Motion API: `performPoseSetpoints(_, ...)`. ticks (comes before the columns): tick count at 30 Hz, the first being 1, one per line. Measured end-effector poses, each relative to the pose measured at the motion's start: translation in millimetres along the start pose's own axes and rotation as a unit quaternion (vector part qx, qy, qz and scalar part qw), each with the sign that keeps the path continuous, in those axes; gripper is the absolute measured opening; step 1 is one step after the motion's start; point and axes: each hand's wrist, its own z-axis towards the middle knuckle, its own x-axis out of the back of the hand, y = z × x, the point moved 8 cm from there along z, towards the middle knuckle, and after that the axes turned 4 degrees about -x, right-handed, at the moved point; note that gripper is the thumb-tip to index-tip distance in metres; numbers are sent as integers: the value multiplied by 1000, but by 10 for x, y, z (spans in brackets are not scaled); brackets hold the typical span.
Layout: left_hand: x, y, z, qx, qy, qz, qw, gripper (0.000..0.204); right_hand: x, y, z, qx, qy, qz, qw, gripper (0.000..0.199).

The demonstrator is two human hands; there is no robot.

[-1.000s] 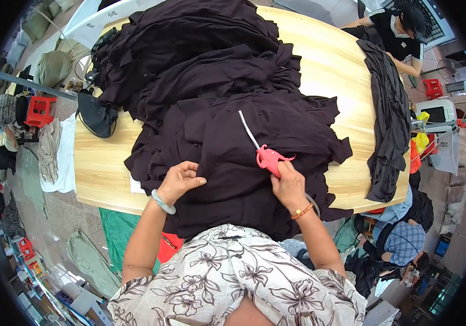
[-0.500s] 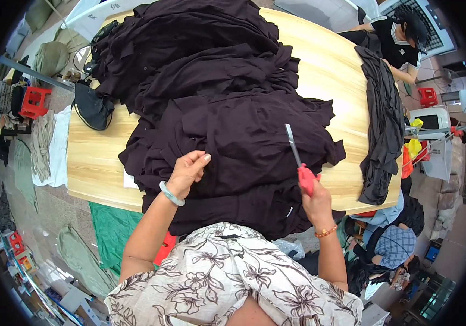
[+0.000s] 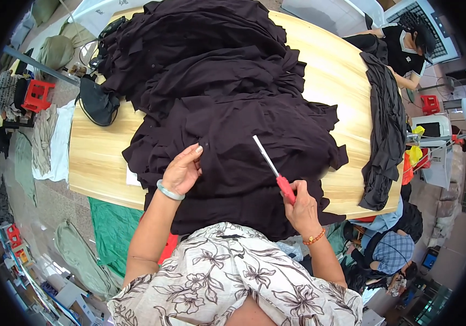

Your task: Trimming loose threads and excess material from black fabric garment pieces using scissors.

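My right hand grips a red-handled tool with a long straight silver barrel, like a long-nosed lighter. Its tip points away and to the left, over a dark brown garment. To the left, my left hand hovers above or lightly touches the same cloth, fingers loosely bent and apart, with nothing visible in it. A pale bangle circles the left wrist and a beaded bracelet the right. The dark garments lie spread in overlapping layers, and a larger pile continues toward the far side.
The garments cover much of a light wooden table. A black cap-like item sits at its left edge; a row of dark cloth lines the right. A co-worker is at the far right corner. Green cloth hangs below the table edge.
My right hand has moved left and slightly nearer me, bringing the tool's tip closer to my left hand. The left hand's pinched fingers have loosened and turned.
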Motion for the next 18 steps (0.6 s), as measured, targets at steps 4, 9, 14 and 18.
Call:
performPoseSetpoints(4, -78, 53, 53, 10, -47, 6, 999, 22, 44, -459, -11, 148, 20, -80, 985, 35)
performPoseSetpoints(9, -53, -111, 109, -22, 21, 58, 998, 14, -57, -503, -3, 153, -35, -24, 987, 33)
performPoseSetpoints(14, 87, -90, 89, -186, 83, 187, 961, 14, -136, -602, -61, 127, -117, -64, 983, 25)
performPoseSetpoints(18, 156, -68, 94, -213, 99, 217, 947, 25, -103, -749, 16, 112, -137, -73, 982, 23)
